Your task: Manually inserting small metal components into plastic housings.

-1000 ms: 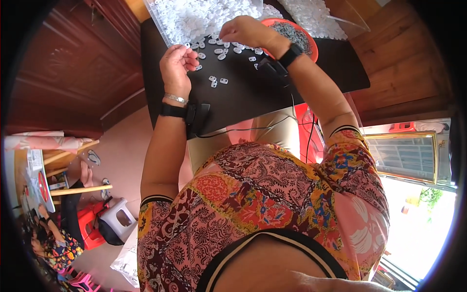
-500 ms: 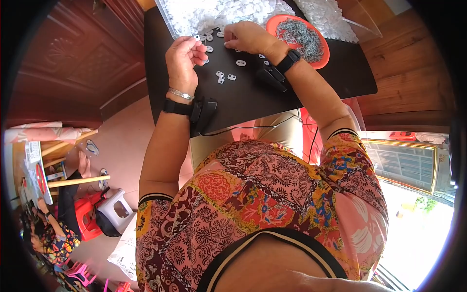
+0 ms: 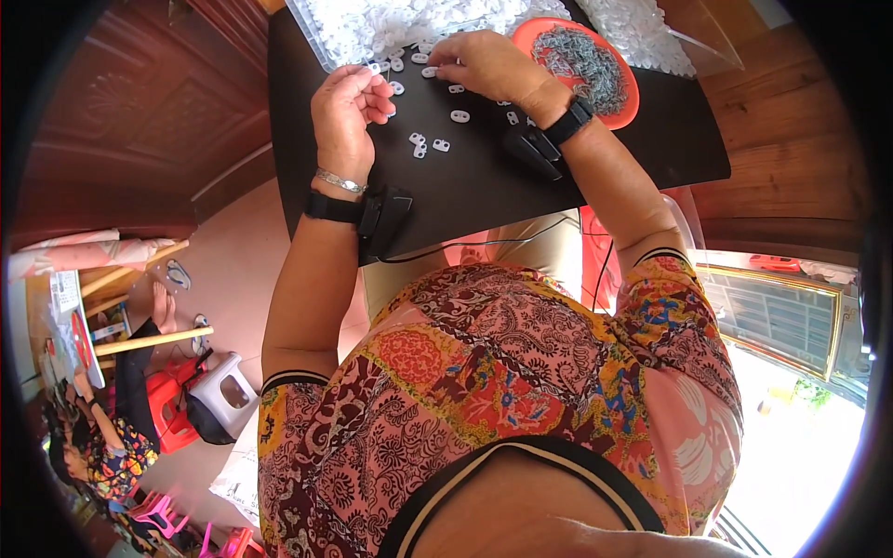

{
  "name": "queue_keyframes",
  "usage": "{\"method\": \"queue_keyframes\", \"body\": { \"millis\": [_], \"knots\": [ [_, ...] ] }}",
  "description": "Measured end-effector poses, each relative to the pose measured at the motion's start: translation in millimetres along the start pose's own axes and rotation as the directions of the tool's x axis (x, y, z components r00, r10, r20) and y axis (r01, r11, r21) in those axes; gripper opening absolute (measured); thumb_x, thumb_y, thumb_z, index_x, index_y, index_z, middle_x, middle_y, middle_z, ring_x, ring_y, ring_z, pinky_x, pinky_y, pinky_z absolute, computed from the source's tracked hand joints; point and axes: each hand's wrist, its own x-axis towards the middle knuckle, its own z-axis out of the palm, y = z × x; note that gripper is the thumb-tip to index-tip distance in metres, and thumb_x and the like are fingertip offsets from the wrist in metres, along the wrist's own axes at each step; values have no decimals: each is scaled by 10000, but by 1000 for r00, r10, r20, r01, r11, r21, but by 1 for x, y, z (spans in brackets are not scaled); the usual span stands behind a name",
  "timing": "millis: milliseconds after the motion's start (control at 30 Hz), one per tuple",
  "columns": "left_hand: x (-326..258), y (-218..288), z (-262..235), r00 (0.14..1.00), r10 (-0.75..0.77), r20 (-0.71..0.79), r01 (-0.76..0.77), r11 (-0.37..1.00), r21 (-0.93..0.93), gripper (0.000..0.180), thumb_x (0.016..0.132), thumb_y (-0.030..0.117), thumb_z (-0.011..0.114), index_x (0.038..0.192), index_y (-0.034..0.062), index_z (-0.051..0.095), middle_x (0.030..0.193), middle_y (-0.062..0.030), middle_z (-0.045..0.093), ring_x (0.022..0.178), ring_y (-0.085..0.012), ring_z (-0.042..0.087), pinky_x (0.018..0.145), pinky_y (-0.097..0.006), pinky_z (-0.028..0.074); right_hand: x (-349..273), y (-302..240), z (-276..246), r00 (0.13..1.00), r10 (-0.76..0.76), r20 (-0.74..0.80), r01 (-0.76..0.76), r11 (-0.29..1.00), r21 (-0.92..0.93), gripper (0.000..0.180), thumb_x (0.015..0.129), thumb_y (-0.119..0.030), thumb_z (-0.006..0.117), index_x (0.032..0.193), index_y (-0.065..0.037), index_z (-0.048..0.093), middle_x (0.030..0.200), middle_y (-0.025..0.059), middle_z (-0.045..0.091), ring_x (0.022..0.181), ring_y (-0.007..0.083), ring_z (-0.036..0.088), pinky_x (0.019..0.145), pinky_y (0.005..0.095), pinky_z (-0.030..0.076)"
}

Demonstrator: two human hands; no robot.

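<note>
Clearly light and stiff, the small white plastic pieces point(image 3: 430, 146) want an edge pinch; left hand point(image 3: 346, 113) curls, perhaps holding one, right hand point(image 3: 484, 63) fingers press the tabletop point(image 3: 484, 191).

I see a dark reddish wooden door point(image 3: 139, 121) with carved panels on the left, and a pale pink tiled floor point(image 3: 233, 279) below it. Down left stand a red plastic stool point(image 3: 167, 405) and a grey one point(image 3: 223, 395). Bright daylight floods in at lower right, past a gold-framed grille point(image 3: 781, 316).
</note>
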Motion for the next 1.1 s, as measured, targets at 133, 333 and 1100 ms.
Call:
{"method": "queue_keyframes", "body": {
  "millis": [133, 333, 1100],
  "knots": [
    [0, -1, 1, 1000, 1, -20, 0, 1000, 4, 127, 845, 129, 532, 855, 10, 578, 710, -85, 636, 520, -152, 566, 477, -235, 418, 9, -3, 11, 999, -53, -9, 52, 995, -91, 233, 824, -195, 614, 1001, -48, 651, 956, 123, 663, 840, 308, 636, 764, 376, 500],
    [-1, 2, 1, 1000, -7, -8, 7, 1000, 15, 126, 848, 128, 533, 853, 11, 576, 714, -90, 637, 520, -155, 564, 478, -237, 420, 8, -6, 14, 994, -107, -17, 105, 992, -70, 240, 844, -223, 610, 1004, -48, 644, 888, 126, 656, 791, 308, 622, 731, 375, 495],
    [-31, 20, 17, 983, 57, 173, -66, 997, 45, 185, 880, 160, 506, 846, -8, 578, 713, -97, 618, 563, -148, 560, 536, -230, 415, -18, -40, -14, 991, 47, 129, -137, 392, 910, 267, 870, -111, 637, 1122, -23, 637, 880, 1, 638, 754, 55, 577, 699, 207, 491]
  ]
}}
